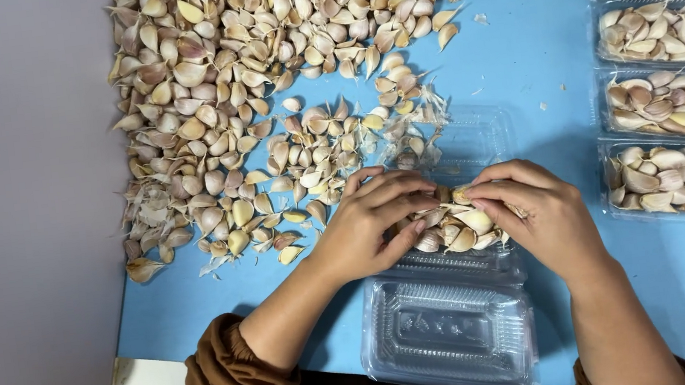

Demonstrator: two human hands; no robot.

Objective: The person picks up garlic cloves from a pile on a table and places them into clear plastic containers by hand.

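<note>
Together, both hands press on garlic cloves (pixel 457 229) heaped in a clear plastic clamshell box (pixel 452 326).

Left hand (pixel 371 219) and right hand (pixel 534 209) curl loosely over the heap, fingertips meeting on top cloves; the open lid lies just below the wrists. Beyond the left hand spreads a loose garlic pile (pixel 261 81); right of the right hand stand four filled trays (pixel 665 78).

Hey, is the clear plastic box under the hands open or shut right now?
Open. The clear plastic box holds garlic cloves, and its hinged lid lies flat toward the person, while the left hand and right hand press the cloves.
</note>
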